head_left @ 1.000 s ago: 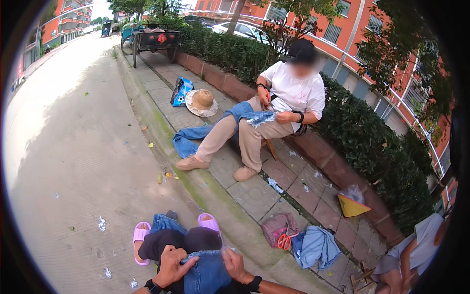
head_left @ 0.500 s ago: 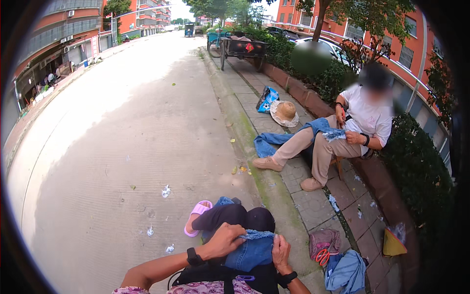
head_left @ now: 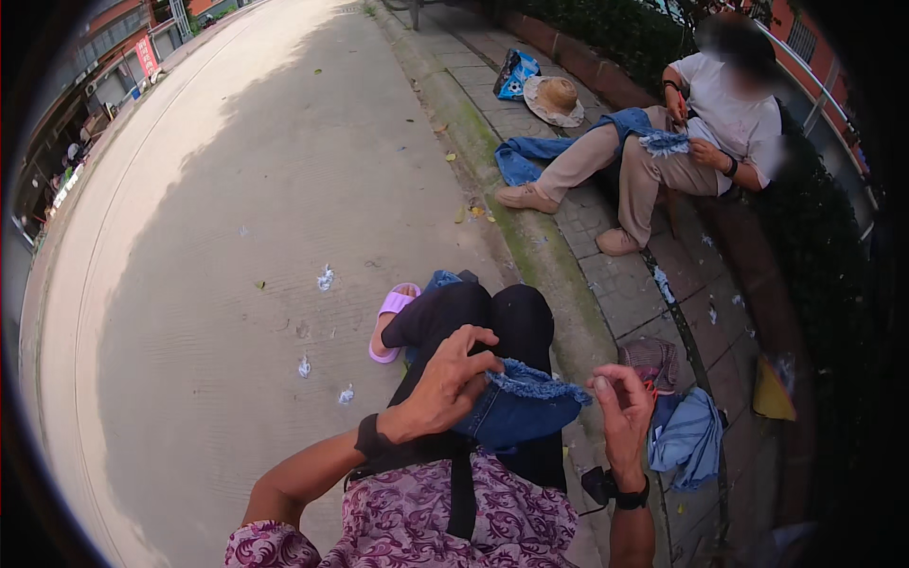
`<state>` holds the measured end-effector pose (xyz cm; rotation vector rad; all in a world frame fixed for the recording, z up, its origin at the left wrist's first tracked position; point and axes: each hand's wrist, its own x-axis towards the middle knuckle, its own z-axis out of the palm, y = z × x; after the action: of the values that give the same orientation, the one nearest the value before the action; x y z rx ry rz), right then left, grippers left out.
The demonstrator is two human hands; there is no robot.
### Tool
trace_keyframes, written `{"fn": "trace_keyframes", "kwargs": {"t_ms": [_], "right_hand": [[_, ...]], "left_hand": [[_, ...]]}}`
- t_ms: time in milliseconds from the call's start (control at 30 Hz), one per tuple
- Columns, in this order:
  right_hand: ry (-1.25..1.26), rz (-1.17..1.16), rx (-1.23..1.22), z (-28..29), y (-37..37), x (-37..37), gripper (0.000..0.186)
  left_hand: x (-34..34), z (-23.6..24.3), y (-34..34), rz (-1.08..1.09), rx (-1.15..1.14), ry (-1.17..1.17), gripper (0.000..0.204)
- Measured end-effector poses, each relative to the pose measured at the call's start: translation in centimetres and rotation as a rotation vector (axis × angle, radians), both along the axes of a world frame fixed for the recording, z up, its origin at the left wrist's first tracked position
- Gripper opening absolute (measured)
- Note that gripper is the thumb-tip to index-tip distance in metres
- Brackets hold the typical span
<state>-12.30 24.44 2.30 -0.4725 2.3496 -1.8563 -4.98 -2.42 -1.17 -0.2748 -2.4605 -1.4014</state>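
Note:
Across my lap lies a blue denim piece (head_left: 525, 417) with a frayed, fringed edge facing up. My left hand (head_left: 450, 383) grips the left end of that edge, its index finger raised and its thumb hidden. Just off the right end, my right hand (head_left: 625, 412) is curled with thumb and index finger close together. Whatever is between these fingertips is too small to make out. More denim (head_left: 442, 279) shows past my knees, next to the pink slipper (head_left: 393, 317) on my foot.
At right on the paving lie a plaid bag (head_left: 650, 360), folded light-blue denim (head_left: 689, 440) and a yellow container (head_left: 774, 388). Another person (head_left: 724, 123) sits there with red-handled scissors and frayed jeans. A straw hat (head_left: 554, 99) lies beyond. Thread scraps (head_left: 326, 277) dot the road.
The view has tilted downward. My right hand has come off the denim's right end and moved to the right. My left index finger has lifted from the frayed edge.

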Motion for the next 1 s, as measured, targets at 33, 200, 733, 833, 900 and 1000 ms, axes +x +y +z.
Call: {"fn": "trace_keyframes", "kwargs": {"t_ms": [33,200,733,833,900,1000], "right_hand": [[-0.058,0.122,-0.082,2.6,-0.4,1.3,0.017],[-0.244,0.940,-0.717,10.7,-3.2,5.5,0.025],[0.451,0.355,0.162,-2.8,-6.3,-0.5,0.020],[0.518,0.327,0.147,-3.2,-6.1,-0.4,0.017],[0.548,0.306,0.136,-3.3,-6.1,-0.2,0.016],[0.336,0.258,0.149,-3.1,-5.9,0.0,0.014]], "left_hand": [[0.0,-0.2,-0.2,0.042,0.056,-0.009,0.030],[0.6,-0.7,0.1,0.184,0.108,-0.119,0.028],[0.4,0.3,1.2,0.100,-0.015,-0.101,0.023],[0.2,0.4,1.6,0.076,0.027,-0.127,0.024],[0.1,0.2,2.1,0.068,0.059,-0.132,0.024],[0.0,0.0,2.6,0.022,0.059,-0.146,0.025]]}}
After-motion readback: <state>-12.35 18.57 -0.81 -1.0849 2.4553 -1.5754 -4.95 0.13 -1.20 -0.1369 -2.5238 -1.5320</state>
